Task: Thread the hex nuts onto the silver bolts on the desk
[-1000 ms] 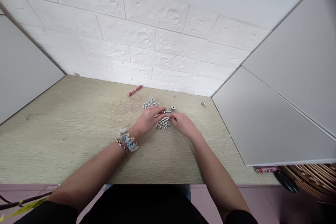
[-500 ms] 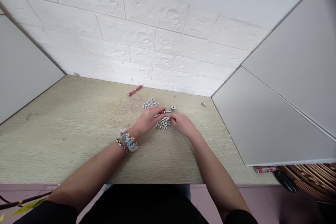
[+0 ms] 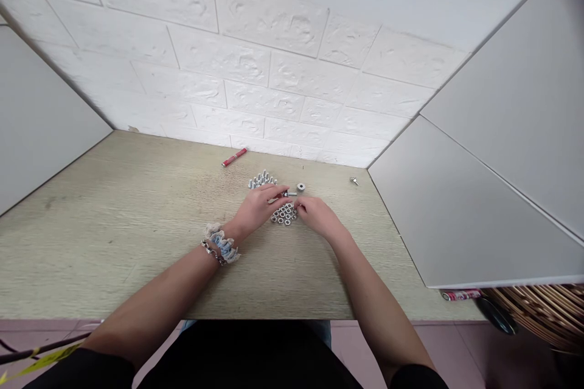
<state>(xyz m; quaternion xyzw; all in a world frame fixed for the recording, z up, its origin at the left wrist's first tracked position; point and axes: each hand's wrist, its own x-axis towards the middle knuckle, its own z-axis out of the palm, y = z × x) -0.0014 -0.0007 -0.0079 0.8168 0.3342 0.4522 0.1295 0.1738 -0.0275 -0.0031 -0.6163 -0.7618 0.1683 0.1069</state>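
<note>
a person's left hand (image 3: 261, 208) grips a bolt (image 3: 291, 194) above a worktop (image 3: 159, 225) while the right hand (image 3: 314, 214) works over a cluster of hex nuts (image 3: 283, 214).

the bolt lies sideways between the left thumb and fingers, its shank pointing toward the right; the right hand's fingertips are pinched together at the edge of the nuts, and whether they grasp one cannot be told. a group of bolts (image 3: 261, 179) stands just beyond the left hand, with a round metal piece (image 3: 301, 187) near the held bolt's tip. a red marker (image 3: 235, 157) lies farther back, near the white brick-patterned wall (image 3: 274, 97).
</note>
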